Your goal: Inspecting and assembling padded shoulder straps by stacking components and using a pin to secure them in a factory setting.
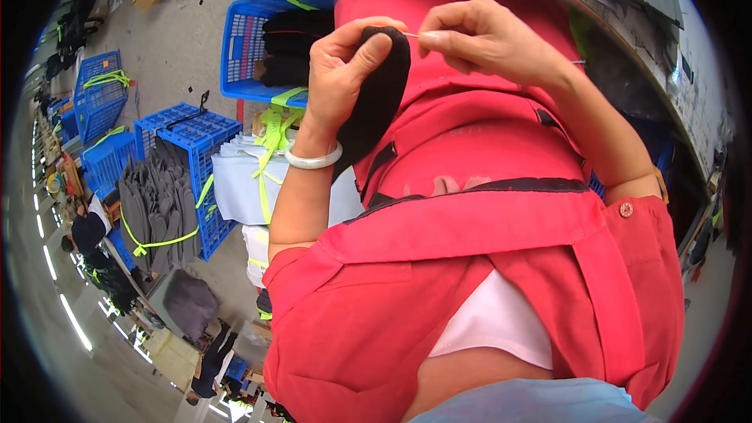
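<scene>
My left hand [333,82] grips a long black fabric piece [381,106] with a rounded end, thumb pressed on its face near the top. The piece hangs down beside my left wrist, which wears a pale bangle [313,159]. From the rounded end a thin light strand, apparently a thread [411,34], runs to my right hand [489,41]. The thumb and forefinger of that hand are pinched on its other end. Both hands are raised over the red apron [470,110] on my lap.
A blue crate [233,51] with stacked black pieces stands beyond my left hand. Bundled pale sheets [243,176] tied with yellow-green strips lie left of my forearm, near another blue crate [215,223] and grey pieces [160,204]. A worktable edge [627,47] runs along the right.
</scene>
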Tool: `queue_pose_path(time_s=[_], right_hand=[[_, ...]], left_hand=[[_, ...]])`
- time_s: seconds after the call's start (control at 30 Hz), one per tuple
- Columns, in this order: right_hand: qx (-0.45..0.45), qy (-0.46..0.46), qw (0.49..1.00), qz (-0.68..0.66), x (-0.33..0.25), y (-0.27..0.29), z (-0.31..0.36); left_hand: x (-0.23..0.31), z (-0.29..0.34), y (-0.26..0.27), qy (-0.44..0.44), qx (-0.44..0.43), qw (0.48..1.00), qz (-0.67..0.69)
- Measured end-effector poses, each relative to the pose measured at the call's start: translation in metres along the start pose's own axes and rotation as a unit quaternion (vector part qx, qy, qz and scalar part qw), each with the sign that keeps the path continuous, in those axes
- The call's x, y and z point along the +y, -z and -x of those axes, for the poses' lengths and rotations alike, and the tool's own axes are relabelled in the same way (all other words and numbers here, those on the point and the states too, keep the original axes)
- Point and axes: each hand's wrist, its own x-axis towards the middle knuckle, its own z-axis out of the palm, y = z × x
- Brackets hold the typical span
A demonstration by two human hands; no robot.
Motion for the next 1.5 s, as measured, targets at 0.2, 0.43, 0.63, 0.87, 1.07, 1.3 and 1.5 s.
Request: queue_pose_path(time_s=[0.2,0.43,0.63,0.87,1.07,1.3,1.5], right_hand=[[0.046,0.03,0.979,0.194,-0.022,0.004,0.011],[0.008,0.082,0.948,0.308,-0.028,-0.005,0.01],[0.014,0.127,0.947,0.295,0.003,-0.01,0.006],[-0.061,-0.087,0.966,-0.236,0.015,-0.013,0.006],[0.017,-0.002,0.985,0.171,-0.004,0.008,0.006],[0.022,0.005,0.992,0.121,0.003,-0.016,0.008],[0.023,0.094,0.984,0.153,0.016,-0.023,0.002]], left_hand=[[0.004,0.007,0.004,-0.002,-0.027,0.995,-0.091],[0.011,0.008,-0.001,0.007,-0.052,0.985,-0.164],[0.007,0.007,-0.007,-0.057,-0.089,0.953,-0.284],[-0.004,0.014,-0.006,-0.003,-0.03,0.992,-0.122],[-0.009,0.017,0.013,0.077,-0.025,0.997,-0.015],[-0.005,0.011,0.014,0.073,-0.053,0.996,0.002],[-0.009,0.011,0.012,0.067,-0.071,0.995,-0.033]])
